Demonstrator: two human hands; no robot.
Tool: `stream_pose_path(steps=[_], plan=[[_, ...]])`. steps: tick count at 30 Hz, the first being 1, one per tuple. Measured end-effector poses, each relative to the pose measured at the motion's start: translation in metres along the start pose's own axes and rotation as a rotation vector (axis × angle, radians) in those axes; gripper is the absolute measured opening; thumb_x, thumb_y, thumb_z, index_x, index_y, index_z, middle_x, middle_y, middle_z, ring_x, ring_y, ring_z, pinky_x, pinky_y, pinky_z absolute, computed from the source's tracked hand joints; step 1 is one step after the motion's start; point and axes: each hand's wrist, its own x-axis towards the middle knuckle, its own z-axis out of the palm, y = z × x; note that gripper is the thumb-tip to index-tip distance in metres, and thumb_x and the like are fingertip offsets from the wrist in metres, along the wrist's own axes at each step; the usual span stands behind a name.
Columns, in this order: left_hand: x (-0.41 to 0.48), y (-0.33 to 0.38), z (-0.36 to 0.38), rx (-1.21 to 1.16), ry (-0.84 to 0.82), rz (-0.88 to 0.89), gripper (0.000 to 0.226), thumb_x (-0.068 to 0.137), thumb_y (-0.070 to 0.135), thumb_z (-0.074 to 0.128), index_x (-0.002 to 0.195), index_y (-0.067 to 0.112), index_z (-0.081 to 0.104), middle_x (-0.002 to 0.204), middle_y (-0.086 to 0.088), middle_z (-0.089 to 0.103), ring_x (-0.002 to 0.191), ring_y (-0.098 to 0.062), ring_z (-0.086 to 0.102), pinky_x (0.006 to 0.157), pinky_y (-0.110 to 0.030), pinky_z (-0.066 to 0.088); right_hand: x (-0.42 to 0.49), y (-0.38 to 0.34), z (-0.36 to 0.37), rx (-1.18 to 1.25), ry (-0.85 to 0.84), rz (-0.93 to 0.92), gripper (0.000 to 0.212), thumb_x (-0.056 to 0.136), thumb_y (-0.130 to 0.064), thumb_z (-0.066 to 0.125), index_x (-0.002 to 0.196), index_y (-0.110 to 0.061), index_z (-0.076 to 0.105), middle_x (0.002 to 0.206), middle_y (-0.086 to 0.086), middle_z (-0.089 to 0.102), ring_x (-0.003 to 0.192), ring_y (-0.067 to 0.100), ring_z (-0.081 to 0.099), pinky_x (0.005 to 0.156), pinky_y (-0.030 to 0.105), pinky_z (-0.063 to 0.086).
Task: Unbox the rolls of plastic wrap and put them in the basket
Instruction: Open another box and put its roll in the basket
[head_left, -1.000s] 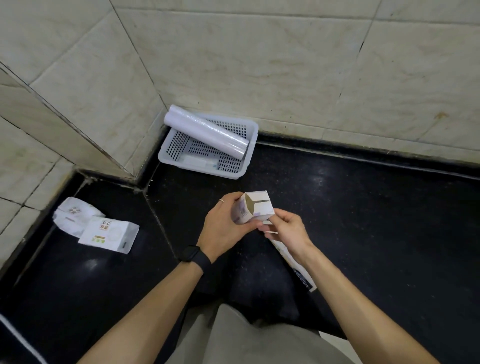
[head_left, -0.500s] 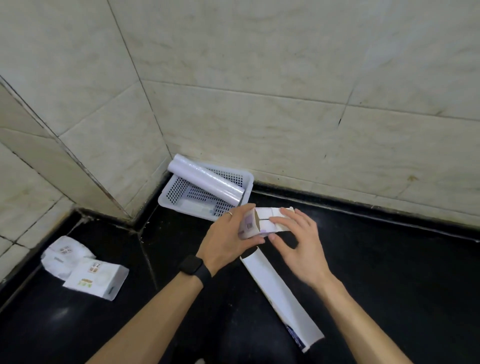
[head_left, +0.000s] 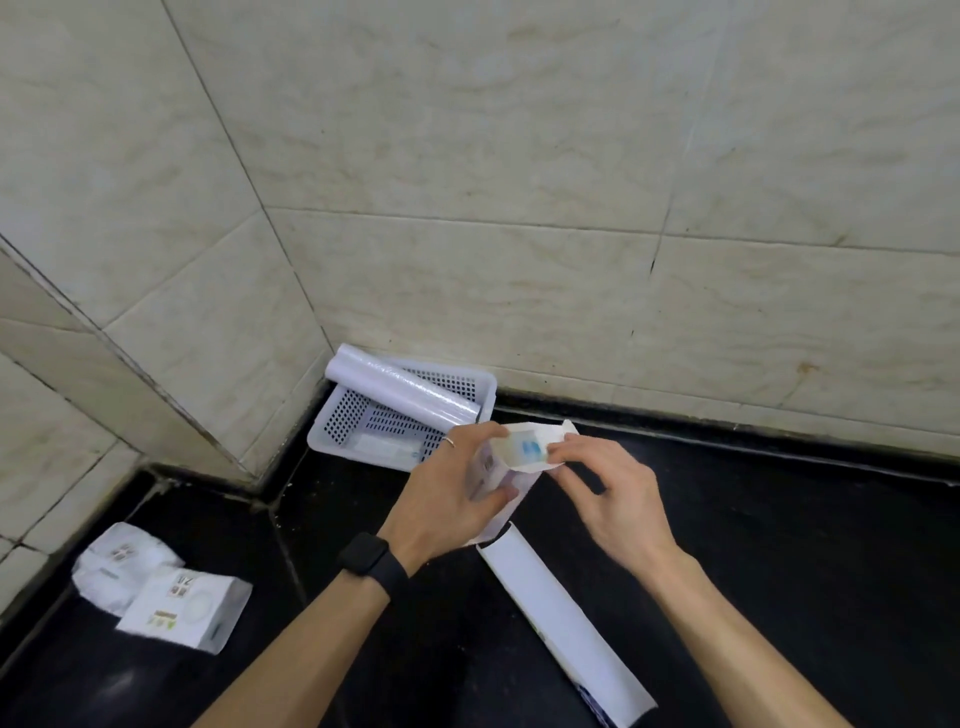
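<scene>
My left hand (head_left: 447, 499) grips a white plastic-wrap box (head_left: 511, 467), held end-up above the black floor. At its open top end, the fingertips of my right hand (head_left: 608, 493) pinch a flap. The white perforated basket (head_left: 332, 441) stands in the corner against the wall. One roll of plastic wrap (head_left: 402, 392) lies slanted across its rim. A small packet lies on the basket's floor.
An opened long white box (head_left: 561, 629) lies flat on the floor just below my hands. At the far left sit two white packs (head_left: 161, 592) with coloured labels. Tiled walls close the back and left. A black watch is on my left wrist.
The view has tilted up toward the wall. My right hand has shifted from spread over the box end to pinching its flap, which now stands open. The basket and roll have not moved.
</scene>
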Motion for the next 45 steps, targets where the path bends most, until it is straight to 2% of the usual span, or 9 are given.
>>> stream_pose_path(steps=[3,6,11,14,19,23,31,37,45], plan=[[0.004,0.0,0.0,0.053,-0.013,0.024,0.051,0.079,0.051,0.068,0.123,0.05,0.042,0.125,0.022,0.04,0.105,0.003,0.048,0.088,-0.025,0.051,0.0,0.004,0.001,-0.08,0.041,-0.104,0.014,0.085,-0.009,0.078,0.098,-0.013,0.078,0.106,-0.005,0.075,0.107,0.015,0.068,0.094,0.029,0.053],[0.013,0.0,-0.003,0.022,0.01,-0.043,0.075,0.075,0.05,0.073,0.137,0.053,0.032,0.126,0.027,0.041,0.106,0.009,0.043,0.089,-0.02,0.044,-0.007,0.007,0.002,-0.103,0.033,-0.134,0.014,0.087,-0.014,0.077,0.101,-0.015,0.08,0.111,-0.003,0.074,0.104,0.015,0.068,0.093,0.026,0.052],[0.021,0.0,-0.009,-0.048,-0.011,-0.1,0.082,0.07,0.046,0.081,0.139,0.046,0.037,0.128,0.022,0.049,0.111,0.007,0.049,0.097,-0.025,0.046,-0.018,0.003,0.004,0.123,-0.061,0.143,0.023,0.09,-0.031,0.067,0.11,-0.033,0.077,0.124,-0.019,0.068,0.116,-0.001,0.062,0.1,0.014,0.045],[0.024,0.004,-0.011,-0.077,-0.034,-0.109,0.082,0.067,0.047,0.084,0.137,0.043,0.04,0.126,0.022,0.05,0.111,0.01,0.049,0.093,-0.021,0.045,-0.013,0.0,0.006,0.262,-0.08,0.296,0.019,0.085,-0.042,0.075,0.104,-0.041,0.073,0.118,-0.026,0.068,0.108,0.0,0.066,0.093,0.016,0.052],[0.026,0.018,-0.012,-0.098,-0.15,-0.073,0.088,0.064,0.036,0.089,0.138,0.04,0.042,0.128,0.019,0.055,0.111,0.003,0.054,0.092,-0.021,0.046,-0.008,-0.002,0.006,0.325,-0.169,0.367,0.046,0.083,-0.041,0.079,0.125,-0.045,0.061,0.117,-0.028,0.068,0.1,0.002,0.069,0.087,0.015,0.053],[0.026,0.022,-0.013,-0.106,-0.216,-0.105,0.098,0.061,0.044,0.09,0.144,0.04,0.037,0.134,0.016,0.052,0.116,-0.004,0.053,0.096,-0.026,0.047,-0.012,-0.003,0.008,0.348,-0.109,0.44,0.045,0.086,-0.034,0.078,0.127,-0.044,0.062,0.115,-0.03,0.069,0.101,-0.003,0.068,0.089,0.016,0.054],[0.03,0.023,-0.009,0.007,-0.019,-0.036,0.075,0.072,0.044,0.083,0.135,0.035,0.043,0.122,0.022,0.047,0.105,0.01,0.048,0.082,-0.006,0.038,-0.001,-0.007,-0.004,0.262,-0.029,0.435,0.041,0.084,-0.039,0.075,0.123,-0.041,0.063,0.116,-0.021,0.063,0.107,0.0,0.063,0.085,0.012,0.05],[0.047,0.038,0.005,0.13,0.235,0.263,0.069,0.074,0.015,0.085,0.134,0.011,0.052,0.126,-0.006,0.058,0.118,-0.02,0.054,0.099,-0.032,0.047,0.029,-0.02,-0.015,0.091,0.038,0.555,0.027,0.077,-0.067,0.064,0.091,-0.045,0.073,0.086,-0.017,0.061,0.088,0.002,0.059,0.076,0.022,0.049],[0.075,0.061,0.013,0.219,0.404,0.455,0.058,0.077,0.016,0.082,0.127,0.003,0.057,0.126,-0.008,0.063,0.119,-0.019,0.056,0.105,-0.03,0.044,0.061,-0.034,-0.039,-0.142,0.112,0.62,0.059,0.064,-0.083,0.058,0.096,-0.037,0.074,0.085,-0.021,0.058,0.085,0.0,0.059,0.067,0.02,0.041]])
